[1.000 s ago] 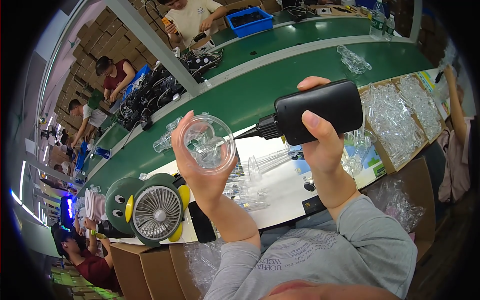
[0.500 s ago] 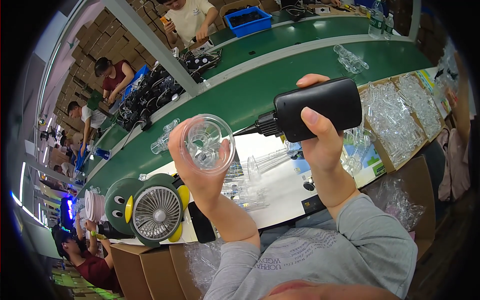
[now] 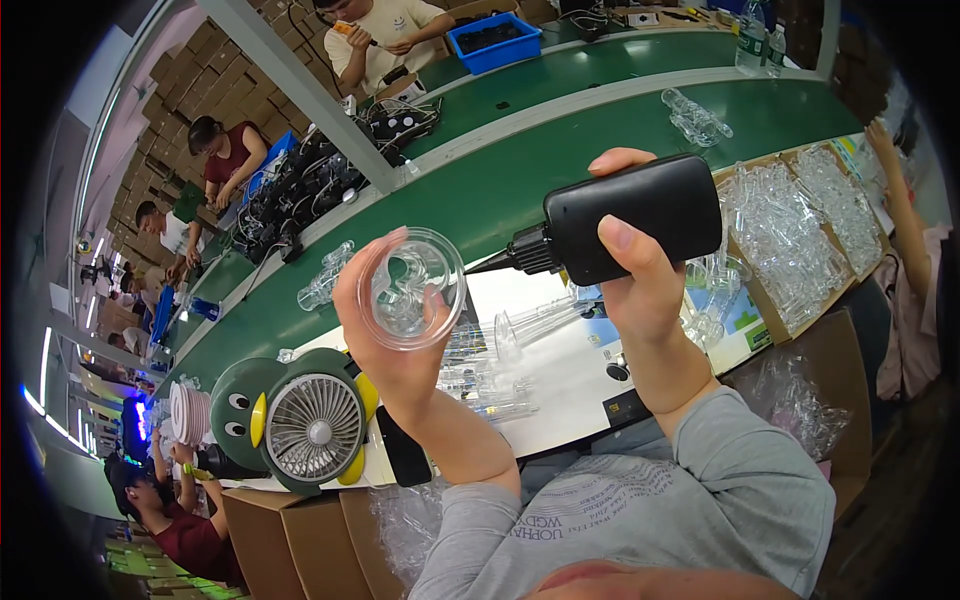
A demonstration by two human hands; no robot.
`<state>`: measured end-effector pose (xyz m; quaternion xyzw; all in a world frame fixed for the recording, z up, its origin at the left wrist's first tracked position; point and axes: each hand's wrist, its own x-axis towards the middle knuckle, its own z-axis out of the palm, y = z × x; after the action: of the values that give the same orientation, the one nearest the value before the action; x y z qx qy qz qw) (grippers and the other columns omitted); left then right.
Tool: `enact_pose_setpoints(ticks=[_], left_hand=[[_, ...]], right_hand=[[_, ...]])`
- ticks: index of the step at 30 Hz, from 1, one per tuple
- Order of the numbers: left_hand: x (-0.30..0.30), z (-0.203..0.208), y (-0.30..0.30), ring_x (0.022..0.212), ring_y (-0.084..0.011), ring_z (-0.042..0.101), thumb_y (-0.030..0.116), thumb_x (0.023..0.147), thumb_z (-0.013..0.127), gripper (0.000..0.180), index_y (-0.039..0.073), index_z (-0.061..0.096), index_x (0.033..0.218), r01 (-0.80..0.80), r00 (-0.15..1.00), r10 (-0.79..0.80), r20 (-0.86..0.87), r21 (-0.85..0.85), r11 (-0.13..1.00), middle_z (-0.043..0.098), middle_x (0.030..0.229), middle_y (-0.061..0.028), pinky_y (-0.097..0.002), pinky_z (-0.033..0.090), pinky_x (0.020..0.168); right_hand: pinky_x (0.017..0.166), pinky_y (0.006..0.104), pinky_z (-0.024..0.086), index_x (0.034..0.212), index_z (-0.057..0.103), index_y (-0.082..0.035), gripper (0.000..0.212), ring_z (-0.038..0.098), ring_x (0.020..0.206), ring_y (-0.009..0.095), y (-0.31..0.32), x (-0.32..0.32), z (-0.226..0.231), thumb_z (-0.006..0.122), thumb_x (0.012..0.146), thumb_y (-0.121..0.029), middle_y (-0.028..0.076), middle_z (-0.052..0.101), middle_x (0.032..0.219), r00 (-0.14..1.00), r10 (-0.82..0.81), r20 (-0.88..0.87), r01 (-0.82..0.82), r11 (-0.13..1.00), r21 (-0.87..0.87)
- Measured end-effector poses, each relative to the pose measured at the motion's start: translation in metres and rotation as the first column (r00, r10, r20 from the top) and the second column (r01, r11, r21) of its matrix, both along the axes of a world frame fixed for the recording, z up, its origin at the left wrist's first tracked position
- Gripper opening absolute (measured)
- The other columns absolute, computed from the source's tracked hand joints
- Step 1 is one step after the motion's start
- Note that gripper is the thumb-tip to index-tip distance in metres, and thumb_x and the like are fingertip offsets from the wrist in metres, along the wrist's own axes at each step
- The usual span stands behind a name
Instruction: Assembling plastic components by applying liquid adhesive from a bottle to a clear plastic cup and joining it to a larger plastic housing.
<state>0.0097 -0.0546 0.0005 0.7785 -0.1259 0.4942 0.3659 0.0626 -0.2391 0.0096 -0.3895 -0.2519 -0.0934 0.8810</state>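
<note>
My left hand [image 3: 392,365] is closed around a clear round plastic piece [image 3: 412,318], its wide rim facing me and rounded hollow shapes showing inside. In my right hand [image 3: 640,275] lies a black squeeze bottle [image 3: 635,215], gripped between thumb and fingers and held nearly level. Its thin dark nozzle [image 3: 490,264] points left, with the tip right at the clear piece's rim; whether they touch I cannot tell. Beneath both hands, several clear plastic tube parts [image 3: 530,325] rest on a white sheet [image 3: 560,390].
Boxes of clear parts [image 3: 780,240] stand at the right. A penguin-shaped fan [image 3: 318,432] and a dark phone [image 3: 404,455] lie at the left. More clear parts [image 3: 695,118] sit on the green table [image 3: 560,150]. Across it, a person [image 3: 385,45] works near a blue bin [image 3: 495,42].
My left hand has turned the clear piece a little and shifted slightly left. My right hand and the bottle have barely moved. A person's arm now reaches in at the far right.
</note>
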Motion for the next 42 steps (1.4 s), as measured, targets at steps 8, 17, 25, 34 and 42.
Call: enact_pose_setpoints(ticks=[8,17,25,34,42], left_hand=[[0.000,-0.001,0.007,0.103,-0.0266,0.053,0.003,0.065,0.072,0.053,0.000,0.047,0.111,0.182,0.982,-0.177,0.059,-0.094,0.979,0.054,0.110,-0.0163,-0.0378,0.038,0.092],[-0.007,0.000,0.009,0.100,-0.0229,0.051,0.012,0.059,0.079,0.057,-0.002,0.055,0.109,0.073,0.997,-0.069,0.038,-0.121,0.990,0.054,0.106,-0.0127,-0.0336,0.039,0.089],[-0.004,-0.008,0.015,0.106,-0.0299,0.054,0.007,0.064,0.076,0.065,-0.003,0.040,0.117,0.232,0.969,-0.209,0.129,-0.202,0.952,0.054,0.110,-0.0205,-0.0406,0.038,0.095],[-0.002,-0.008,0.018,0.110,-0.0327,0.052,0.013,0.076,0.066,0.050,-0.004,0.043,0.115,0.194,0.974,-0.181,0.133,-0.096,0.976,0.055,0.112,-0.0227,-0.0447,0.033,0.099],[-0.005,-0.005,0.016,0.110,-0.0303,0.050,0.023,0.077,0.064,0.046,-0.007,0.053,0.110,0.086,0.986,-0.070,0.153,-0.098,0.992,0.056,0.111,-0.0215,-0.0424,0.034,0.098]], right_hand=[[0.066,0.0258,0.053,0.107,0.046,0.002,0.043,0.059,0.078,0.017,-0.001,-0.001,0.000,0.060,0.068,-0.010,0.011,0.050,0.096,1.000,-0.001,0.003,0.001,1.000,0.000],[0.068,0.0269,0.053,0.107,0.045,0.002,0.043,0.059,0.080,0.017,0.000,0.000,-0.001,0.060,0.069,-0.010,0.011,0.049,0.098,1.000,0.004,0.019,-0.005,1.000,0.012],[0.069,0.0278,0.053,0.107,0.044,0.002,0.044,0.058,0.082,0.019,-0.001,-0.001,0.000,0.060,0.068,-0.010,0.011,0.048,0.103,1.000,-0.009,0.025,0.008,1.000,0.028],[0.069,0.0283,0.053,0.108,0.044,0.002,0.044,0.059,0.083,0.019,-0.002,-0.001,-0.001,0.060,0.068,-0.009,0.012,0.048,0.105,1.000,-0.003,0.023,0.002,1.000,0.006],[0.067,0.0261,0.053,0.106,0.046,0.002,0.042,0.058,0.080,0.016,-0.002,-0.003,0.003,0.059,0.068,-0.011,0.011,0.050,0.102,0.999,0.040,-0.006,-0.040,0.999,-0.019]])
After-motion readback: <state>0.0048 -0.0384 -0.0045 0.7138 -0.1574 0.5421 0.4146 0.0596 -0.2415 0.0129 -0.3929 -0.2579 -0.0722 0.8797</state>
